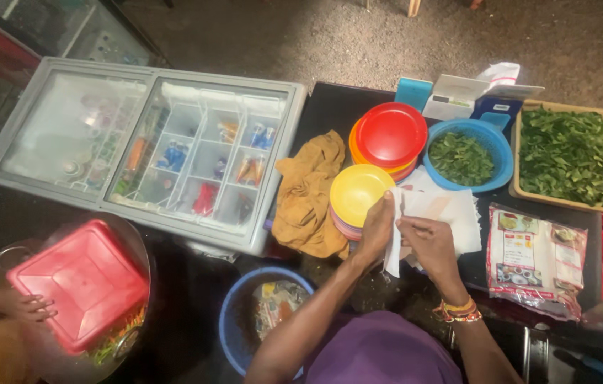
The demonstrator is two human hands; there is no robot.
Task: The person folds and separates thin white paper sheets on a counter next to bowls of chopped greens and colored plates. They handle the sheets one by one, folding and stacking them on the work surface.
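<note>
1. Both forearms reach forward from the purple-clothed person over the dark table (330,114). The left hand (377,227) is curled closed on the left edge of a folded white paper sheet (394,235), thumb on top.
2. The right hand (431,245), with beaded bracelets at its wrist, pinches the same sheet from the right, fingers bent and pointing left.
3. The sheet hangs nearly upright between the hands, its long axis running top to bottom, just right of the yellow bowl (357,190).
4. More white paper sheets (451,210) lie flat right of the yellow bowl; their number cannot be told.
5. Behind the yellow bowl stands one stack of red plates (391,134); right of that, one blue colander (468,156) of greens and one tray (570,156) of leaves.
6. One mustard cloth (307,195) lies left of the bowl, one printed packet (535,259) far right.
7. Far left, another person's hand (28,307) rests on one red lid (77,284).
</note>
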